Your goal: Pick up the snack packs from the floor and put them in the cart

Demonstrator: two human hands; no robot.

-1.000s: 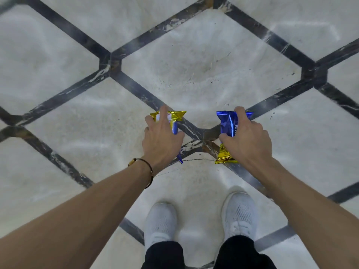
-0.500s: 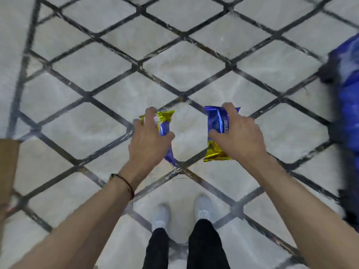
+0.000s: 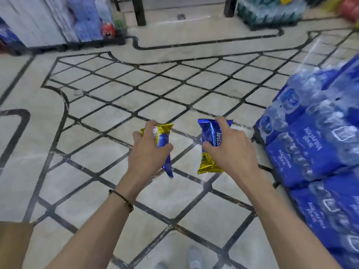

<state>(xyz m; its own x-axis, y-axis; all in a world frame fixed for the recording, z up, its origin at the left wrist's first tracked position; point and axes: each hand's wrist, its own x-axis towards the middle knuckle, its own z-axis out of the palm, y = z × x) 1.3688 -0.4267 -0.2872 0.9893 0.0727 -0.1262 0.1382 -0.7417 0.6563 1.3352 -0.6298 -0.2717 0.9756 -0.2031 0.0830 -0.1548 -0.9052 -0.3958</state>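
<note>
I hold two blue-and-gold foil snack packs out in front of me, well above the floor. My left hand is shut on one snack pack, its gold end up and its blue end hanging below my palm. In my right hand is the other snack pack, blue end up, gold end down. The two packs are a hand's width apart. No cart is in view.
Stacked blue packs of bottled water fill the right side, close to my right arm. More bottled goods and a display stand at the back. A brown cardboard edge shows at lower left. The tiled floor stretches ahead.
I have risen from a crouch over the floor, both packs lifted with my hands. The view has tilted up from the tiles to the shop aisle and stacked water.
</note>
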